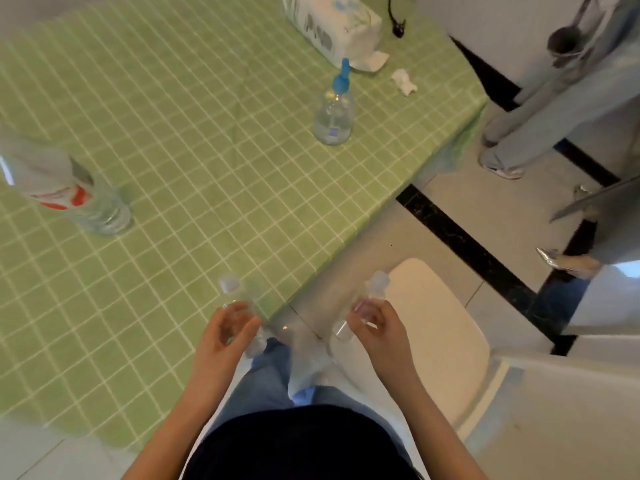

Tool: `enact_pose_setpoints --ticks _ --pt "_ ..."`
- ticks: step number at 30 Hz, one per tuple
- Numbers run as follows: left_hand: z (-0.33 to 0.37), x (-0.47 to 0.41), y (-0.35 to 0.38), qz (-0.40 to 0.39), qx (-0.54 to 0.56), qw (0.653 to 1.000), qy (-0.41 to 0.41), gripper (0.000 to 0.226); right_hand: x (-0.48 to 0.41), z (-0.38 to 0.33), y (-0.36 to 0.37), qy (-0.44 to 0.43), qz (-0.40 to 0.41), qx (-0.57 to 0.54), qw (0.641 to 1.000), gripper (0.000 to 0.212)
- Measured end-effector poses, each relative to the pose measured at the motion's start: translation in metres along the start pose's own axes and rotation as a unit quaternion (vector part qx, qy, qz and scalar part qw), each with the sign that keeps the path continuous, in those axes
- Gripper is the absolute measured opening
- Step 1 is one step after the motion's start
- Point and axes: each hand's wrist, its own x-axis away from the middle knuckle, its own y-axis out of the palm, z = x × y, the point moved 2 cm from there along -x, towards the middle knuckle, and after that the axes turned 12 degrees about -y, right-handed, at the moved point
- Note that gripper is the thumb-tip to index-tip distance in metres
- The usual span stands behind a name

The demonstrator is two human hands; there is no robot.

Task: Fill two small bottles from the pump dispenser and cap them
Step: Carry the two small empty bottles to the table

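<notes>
Tabletop: a green cloth with a white grid covers the tabletop (173, 133); its corner ends just ahead of your hands.
Floor: pale tiles with black strips make up the floor (450, 209) to your right.
Left hand: your left hand (225, 329) is curled round the left bottle (231, 289), gripping its body.
Left bottle: small and clear, with a pale cap on top, held tilted over the near edge of the tabletop; motion blurs it.
Right hand: your right hand (377, 323) grips the right bottle (377, 285) with bent fingers.
Right bottle: also small, clear and capped, held off the tabletop, above the floor and the chair (440, 341).
Pump dispenser: the pump dispenser (334, 112) stands upright on the far side of the tabletop, clear with a blue pump head, well apart from both hands.
Nearby: 1 tissue pack (332, 26) lies behind the dispenser, with a crumpled tissue (403, 81) beside it.
Left side: a large water bottle (97, 206) with a red and white label stands on the tabletop.
Bystander: another person (554, 109) in pale trousers stands on the floor at the right.
</notes>
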Motion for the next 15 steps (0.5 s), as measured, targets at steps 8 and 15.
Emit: enact_pose_setpoints --ticks 8,15 --pt "0.033 -0.042 -0.034 -0.002 0.000 1.000 0.001 0.020 -0.055 -0.021 0.063 0.008 -0.032 -0.035 0.999 0.018" --pt "0.045 -0.064 -0.043 0.027 0.043 0.999 -0.014 0.020 -0.099 -0.038 0.086 -0.008 -0.082 -0.016 0.996 0.019"
